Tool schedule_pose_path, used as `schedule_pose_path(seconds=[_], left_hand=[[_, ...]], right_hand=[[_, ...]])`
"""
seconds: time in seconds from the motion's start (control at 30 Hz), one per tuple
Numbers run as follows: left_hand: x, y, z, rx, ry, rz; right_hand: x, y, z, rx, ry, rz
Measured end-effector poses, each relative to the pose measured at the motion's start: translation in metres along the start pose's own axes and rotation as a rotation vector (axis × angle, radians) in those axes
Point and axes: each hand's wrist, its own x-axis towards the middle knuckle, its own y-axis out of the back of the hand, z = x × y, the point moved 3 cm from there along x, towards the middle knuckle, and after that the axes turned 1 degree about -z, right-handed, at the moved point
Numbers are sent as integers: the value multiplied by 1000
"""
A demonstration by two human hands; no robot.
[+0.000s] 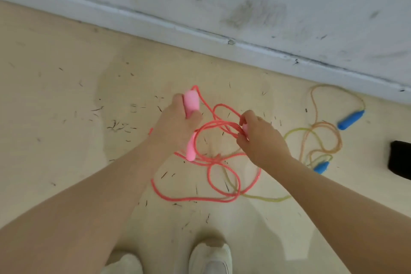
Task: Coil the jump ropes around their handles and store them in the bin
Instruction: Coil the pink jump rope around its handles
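left arm: bare forearm, entering from the lower left, angled up toward centre. left hand (175, 122): back of hand toward camera, fingers curled round a pink handle (190, 104), thumb side uppermost, a second pink handle (191, 148) sticking out below the palm. right arm: bare forearm, entering from the lower right, angled up and inward. right hand (260, 138): back of hand up, fingers bent and pinching strands of the pink rope (222, 127), knuckles pointing toward the left hand. hands near, not touching.
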Motion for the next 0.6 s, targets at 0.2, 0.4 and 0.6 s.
schedule_pose_path(seconds=[0.2,0.4,0.6], left_hand=[[-78,120,113,-137,-164,168],[-177,259,232,-172,-362,195],[-316,375,355,194,-388,245]], right_hand=[[-71,146,-76,295,2,5],[-168,319,-147,375,125,49],[-320,474,-194,443,176,17]])
